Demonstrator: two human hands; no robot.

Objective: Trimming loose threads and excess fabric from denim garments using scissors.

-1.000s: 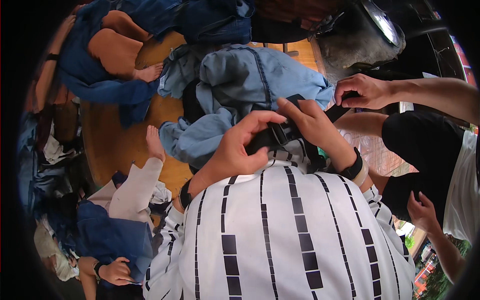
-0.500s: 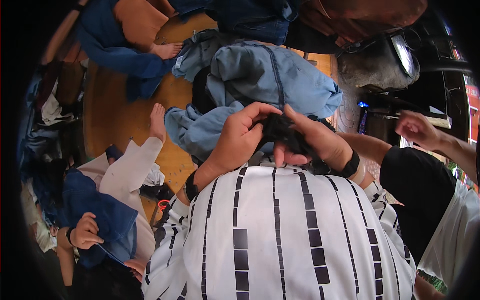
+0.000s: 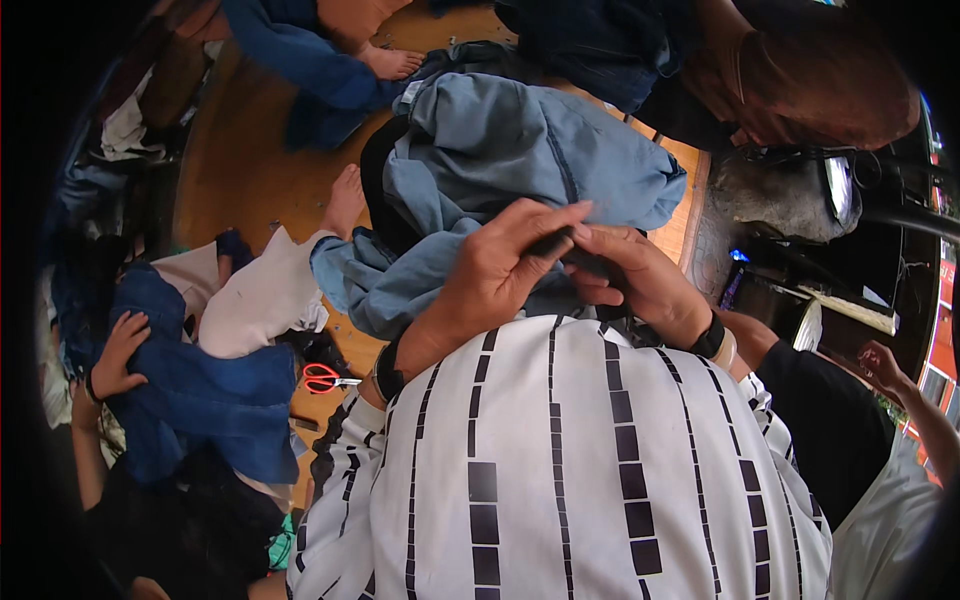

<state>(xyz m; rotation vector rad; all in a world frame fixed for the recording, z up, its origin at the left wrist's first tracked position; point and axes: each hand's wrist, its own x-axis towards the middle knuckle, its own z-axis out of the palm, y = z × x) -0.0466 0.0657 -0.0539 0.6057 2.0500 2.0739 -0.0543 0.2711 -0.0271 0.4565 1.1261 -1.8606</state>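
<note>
In front of my striped shirt, my left hand (image 3: 505,255) and my right hand (image 3: 645,280) meet at the fingertips. Both have closed around a small black cloth piece (image 3: 550,243), which shows as a dark folded strip between thumbs and fingers. Its lower part is mostly hidden by my right fingers. Just beyond my hands, a light blue denim garment (image 3: 480,130) lies in a loose heap and touches the space around my left wrist.
Red-handled scissors (image 3: 322,378) lie on the wooden floor (image 3: 240,150) to my left. Further left a co-worker's hand (image 3: 118,355) rests on dark blue denim (image 3: 200,400). At right sits another person in a black sleeve (image 3: 825,410). A brown bundle (image 3: 830,80) stands far right.
My hands have drawn the black cloth from a loose bunch into a narrower fold. The view has shifted, the left co-worker's hand now lies flat, and the right person's hand has lowered.
</note>
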